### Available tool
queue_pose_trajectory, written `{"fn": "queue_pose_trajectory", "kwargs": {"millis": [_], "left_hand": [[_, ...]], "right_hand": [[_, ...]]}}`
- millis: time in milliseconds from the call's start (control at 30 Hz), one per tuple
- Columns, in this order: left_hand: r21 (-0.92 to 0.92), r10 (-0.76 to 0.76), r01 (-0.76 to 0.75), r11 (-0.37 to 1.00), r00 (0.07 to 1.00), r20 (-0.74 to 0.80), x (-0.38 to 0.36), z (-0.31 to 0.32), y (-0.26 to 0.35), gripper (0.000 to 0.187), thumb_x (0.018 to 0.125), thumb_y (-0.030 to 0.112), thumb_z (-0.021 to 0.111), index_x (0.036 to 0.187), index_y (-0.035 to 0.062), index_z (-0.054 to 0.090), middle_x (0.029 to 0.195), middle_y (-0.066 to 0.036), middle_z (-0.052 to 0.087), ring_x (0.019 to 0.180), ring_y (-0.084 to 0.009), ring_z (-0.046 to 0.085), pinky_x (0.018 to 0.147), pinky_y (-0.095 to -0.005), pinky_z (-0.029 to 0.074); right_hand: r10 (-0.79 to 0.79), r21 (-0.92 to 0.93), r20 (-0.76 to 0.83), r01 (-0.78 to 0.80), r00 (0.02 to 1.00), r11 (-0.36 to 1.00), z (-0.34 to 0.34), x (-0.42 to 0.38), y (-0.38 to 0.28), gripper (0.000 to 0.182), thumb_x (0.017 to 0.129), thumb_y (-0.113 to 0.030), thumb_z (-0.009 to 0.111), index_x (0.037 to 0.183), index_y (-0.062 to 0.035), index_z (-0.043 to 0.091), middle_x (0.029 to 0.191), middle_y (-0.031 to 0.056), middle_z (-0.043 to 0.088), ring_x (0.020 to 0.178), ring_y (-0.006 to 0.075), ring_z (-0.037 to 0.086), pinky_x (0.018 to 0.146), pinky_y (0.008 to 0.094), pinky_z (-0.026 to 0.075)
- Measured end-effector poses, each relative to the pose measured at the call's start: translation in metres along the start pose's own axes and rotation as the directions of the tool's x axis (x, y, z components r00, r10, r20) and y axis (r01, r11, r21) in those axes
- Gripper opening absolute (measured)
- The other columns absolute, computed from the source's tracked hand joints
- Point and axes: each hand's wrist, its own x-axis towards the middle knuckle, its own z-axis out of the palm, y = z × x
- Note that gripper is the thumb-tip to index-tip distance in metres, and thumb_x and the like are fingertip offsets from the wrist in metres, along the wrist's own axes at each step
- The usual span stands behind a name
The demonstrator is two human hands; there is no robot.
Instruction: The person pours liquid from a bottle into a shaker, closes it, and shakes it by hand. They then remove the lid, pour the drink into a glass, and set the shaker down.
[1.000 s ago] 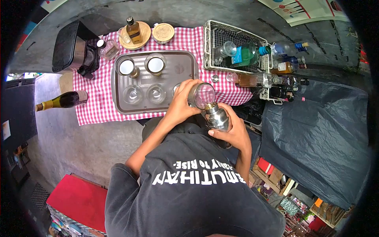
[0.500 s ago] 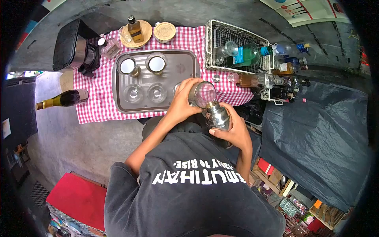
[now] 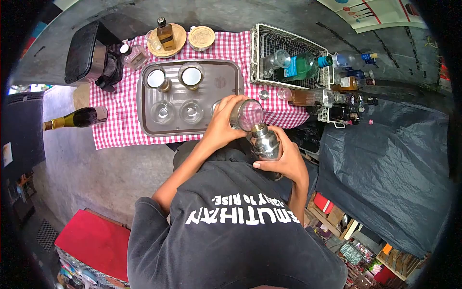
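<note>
My left hand (image 3: pixel 222 126) is wrapped round a clear drinking glass (image 3: pixel 250 114) near the tray's right end. A silver cocktail shaker (image 3: pixel 266 146) is in my right hand (image 3: pixel 289 161), tilted so that its top meets the glass's rim. Whether liquid flows between them I cannot make out. To the left, the brown tray (image 3: pixel 226 67) carries two glasses with white round tops (image 3: pixel 155 79) at the back. Two clear glasses (image 3: pixel 191 112) stand in front of them, and another is partly hidden behind my left hand.
A checked cloth (image 3: pixel 120 130) lies under the tray. A wire basket (image 3: pixel 262 31) of bottles stands at the right, a green wine bottle (image 3: pixel 79 118) lies at the left. Behind are a black coffee machine (image 3: pixel 89 55), a brown bottle (image 3: pixel 165 36) on a wooden plate and a lidded cup (image 3: pixel 201 37).
Almost nothing differs. The fingers of my right hand have shifted very slightly on the shaker, while the glass and my left hand stay in place.
</note>
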Motion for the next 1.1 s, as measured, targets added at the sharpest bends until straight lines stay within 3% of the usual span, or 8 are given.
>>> {"fn": "queue_pose_trajectory", "kwargs": {"millis": [67, 133, 200, 533, 633, 733, 800, 1100], "left_hand": [[0.009, 0.005, -0.005, 1.0, 1.0, -0.006, -0.0007, 0.0008, 0.0002, 0.08, 0.052, 0.006, 0.079, 0.126, 0.0064, 0.05, 0.126, -0.012, 0.05, 0.122, -0.0296, 0.046, 0.104, -0.0383, 0.036], [0.019, 0.009, -0.009, 1.0, 1.0, -0.012, -0.0013, 0.0014, -0.0007, 0.08, 0.052, 0.006, 0.08, 0.127, 0.0068, 0.05, 0.127, -0.012, 0.05, 0.122, -0.0299, 0.046, 0.104, -0.0386, 0.036], [-0.007, -0.012, 0.013, 1.0, 1.0, 0.028, -0.0028, 0.002, -0.0023, 0.086, 0.051, 0.007, 0.08, 0.13, 0.0107, 0.047, 0.131, -0.014, 0.044, 0.125, -0.0359, 0.039, 0.104, -0.0432, 0.034], [-0.028, -0.001, 0.001, 1.0, 1.0, 0.019, -0.003, 0.0005, 0.0013, 0.085, 0.052, 0.005, 0.079, 0.13, 0.0113, 0.047, 0.131, -0.013, 0.044, 0.125, -0.0354, 0.04, 0.104, -0.0432, 0.034], [0.0, 0.018, -0.018, 1.0, 1.0, -0.013, -0.0031, 0.0004, 0.0018, 0.079, 0.052, 0.007, 0.081, 0.126, 0.0071, 0.051, 0.127, -0.012, 0.049, 0.122, -0.0303, 0.045, 0.103, -0.0389, 0.035], [0.0, 0.021, -0.021, 1.0, 1.0, -0.014, -0.0036, 0.0001, -0.0001, 0.079, 0.052, 0.008, 0.081, 0.126, 0.0068, 0.051, 0.126, -0.012, 0.049, 0.122, -0.0305, 0.045, 0.103, -0.0395, 0.035], [-0.034, 0.011, -0.01, 0.999, 1.0, 0.016, -0.0036, -0.0008, -0.0015, 0.084, 0.052, 0.004, 0.078, 0.13, 0.0109, 0.047, 0.131, -0.014, 0.044, 0.125, -0.036, 0.04, 0.104, -0.0432, 0.033], [-0.029, 0.0, 0.001, 1.0, 0.999, 0.033, -0.0027, -0.0009, 0.0003, 0.084, 0.052, 0.005, 0.079, 0.13, 0.0124, 0.048, 0.132, -0.014, 0.044, 0.125, -0.0367, 0.039, 0.104, -0.044, 0.033]], "right_hand": [[0.05, 0.024, 0.042, -0.051, 0.998, 0.998, -0.0008, -0.0002, -0.0027, 0.085, 0.053, -0.015, 0.088, 0.126, -0.001, 0.046, 0.108, 0.0098, 0.064, 0.098, 0.0148, 0.06, 0.087, 0.028, 0.046], [0.026, -0.006, 0.034, -0.026, 0.999, 1.0, -0.002, -0.0006, -0.0017, 0.082, 0.054, -0.018, 0.088, 0.124, -0.0014, 0.048, 0.106, 0.0111, 0.065, 0.097, 0.0165, 0.062, 0.086, 0.0293, 0.047], [0.003, -0.035, 0.029, -0.002, 1.0, 0.999, -0.0025, -0.0011, -0.0012, 0.079, 0.055, -0.021, 0.088, 0.121, -0.0018, 0.05, 0.105, 0.0124, 0.066, 0.095, 0.0182, 0.064, 0.085, 0.0306, 0.048], [-0.037, -0.025, 0.038, 0.038, 0.999, 0.999, -0.004, -0.0005, -0.0032, 0.081, 0.056, -0.019, 0.087, 0.125, -0.0016, 0.049, 0.103, 0.0126, 0.066, 0.095, 0.0177, 0.064, 0.084, 0.0294, 0.048], [-0.047, -0.034, 0.043, 0.048, 0.998, 0.998, -0.0043, 0.0002, -0.0037, 0.081, 0.056, -0.019, 0.087, 0.126, -0.0019, 0.049, 0.103, 0.0126, 0.067, 0.095, 0.0175, 0.064, 0.084, 0.0293, 0.048], [-0.046, -0.047, 0.052, 0.049, 0.998, 0.998, -0.0052, 0.0008, -0.0063, 0.081, 0.057, -0.02, 0.087, 0.126, -0.0022, 0.049, 0.103, 0.0124, 0.067, 0.094, 0.0174, 0.064, 0.084, 0.0293, 0.048], [-0.044, -0.052, 0.055, 0.047, 0.998, 0.998, -0.0055, 0.0014, -0.0072, 0.081, 0.057, -0.02, 0.087, 0.126, -0.0022, 0.049, 0.104, 0.0123, 0.067, 0.095, 0.0173, 0.064, 0.084, 0.0292, 0.048], [-0.05, -0.056, 0.059, 0.053, 0.997, 0.997, -0.0073, 0.0026, -0.0042, 0.082, 0.056, -0.022, 0.086, 0.127, -0.0034, 0.049, 0.104, 0.0119, 0.067, 0.096, 0.0183, 0.065, 0.085, 0.0292, 0.048]]}}
